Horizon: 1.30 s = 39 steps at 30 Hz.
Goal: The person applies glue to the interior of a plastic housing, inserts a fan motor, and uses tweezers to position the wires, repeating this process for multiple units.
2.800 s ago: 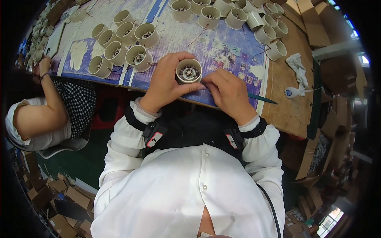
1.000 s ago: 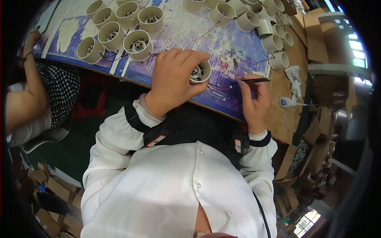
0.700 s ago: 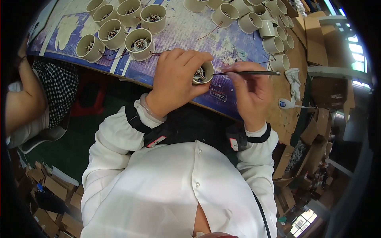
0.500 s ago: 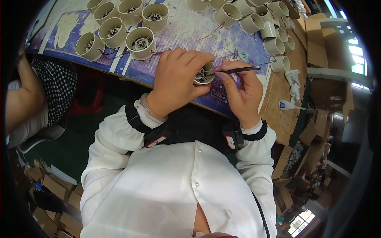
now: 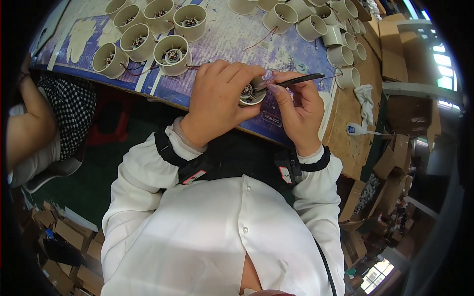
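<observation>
Near the table's front edge, my left hand (image 5: 219, 96) wraps round a cream plastic cup-shaped housing (image 5: 252, 100) with a small motor (image 5: 247, 91) inside. Much of that housing is hidden behind the fingers. Between thumb and fingers, my right hand (image 5: 298, 101) grips black tweezers (image 5: 303, 79). Their thin tip reaches over the rim into the housing, beside the motor; the exact contact point is too small to tell. Just beyond my left hand stands another motor housing (image 5: 173, 55), with dark red wires trailing from it.
Several similar housings (image 5: 190, 23) stand at the back left, and more are heaped (image 5: 340, 55) at the back right. A white cloth (image 5: 364, 104) and a small white bottle (image 5: 354, 129) lie on the right. Another person's arm (image 5: 32, 118) shows at the left.
The tweezers have tilted slightly, with their rear end now pointing a little higher in the picture. My left hand keeps hold of the housing in nearly the same place.
</observation>
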Tool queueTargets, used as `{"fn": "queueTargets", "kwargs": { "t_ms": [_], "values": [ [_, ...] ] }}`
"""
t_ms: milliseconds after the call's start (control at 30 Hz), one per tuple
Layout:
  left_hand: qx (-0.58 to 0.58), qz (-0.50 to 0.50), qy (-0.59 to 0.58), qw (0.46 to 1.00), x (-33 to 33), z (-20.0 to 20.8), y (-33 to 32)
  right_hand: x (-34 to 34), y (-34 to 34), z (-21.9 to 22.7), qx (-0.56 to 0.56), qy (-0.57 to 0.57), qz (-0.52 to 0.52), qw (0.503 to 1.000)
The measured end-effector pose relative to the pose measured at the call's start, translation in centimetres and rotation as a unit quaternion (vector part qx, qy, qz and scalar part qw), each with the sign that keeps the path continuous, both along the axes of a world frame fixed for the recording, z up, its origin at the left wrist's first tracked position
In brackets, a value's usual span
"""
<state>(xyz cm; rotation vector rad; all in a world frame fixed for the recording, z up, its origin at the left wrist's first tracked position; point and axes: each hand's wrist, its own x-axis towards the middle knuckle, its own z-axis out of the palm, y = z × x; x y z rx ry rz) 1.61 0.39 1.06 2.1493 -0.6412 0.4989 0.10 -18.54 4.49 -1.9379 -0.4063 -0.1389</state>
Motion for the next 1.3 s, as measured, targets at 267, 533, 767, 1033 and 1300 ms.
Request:
{"fn": "queueTargets", "kwargs": {
  "t_ms": [267, 533, 767, 1033, 1300],
  "values": [
    [-0.008, -0.002, 0.000, 1.000, 0.0, 0.0, 0.0, -0.2, 0.3, 0.2, -0.023, -0.003, -0.012, 1.000],
    [-0.012, 0.000, -0.004, 1.000, 0.1, -0.2, -0.1, -0.3, 0.0, -0.6, -0.031, -0.026, -0.023, 0.999],
    [-0.015, 0.000, -0.003, 1.000, 0.0, -0.3, -0.1, -0.4, 0.0, -0.9, -0.021, -0.037, -0.016, 0.999],
    [0.000, -0.001, 0.003, 1.000, 0.0, 0.1, 0.0, -0.2, 0.1, -0.9, -0.031, -0.051, -0.004, 0.998],
    [-0.001, -0.002, 0.002, 1.000, 0.0, 0.0, 0.0, -0.5, 0.0, -1.2, -0.031, -0.049, -0.024, 0.998]
  ]
}}
